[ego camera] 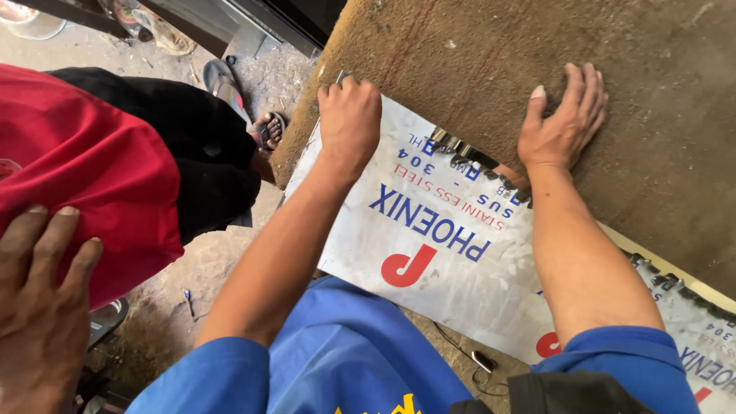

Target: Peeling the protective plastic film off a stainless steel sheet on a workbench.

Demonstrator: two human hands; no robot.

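1. The left hand (349, 115) is clenching around a small metal tool at the far corner of the film-covered steel sheet (429, 253); what kind of tool it is I cannot tell.
2. The right hand (563, 119) is lying released, palm flat, on the brown board (652, 146) just beyond the sheet.
3. The sheet is lying under both forearms, its jagged edge running between the hands; the protective film is largely on.
4. Another person's hand (42, 307) is resting well off to the left.

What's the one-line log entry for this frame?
left hand: fisted at sheet corner | right hand: flat on brown surface | white film-covered sheet: under both forearms | bystander hand: lower left
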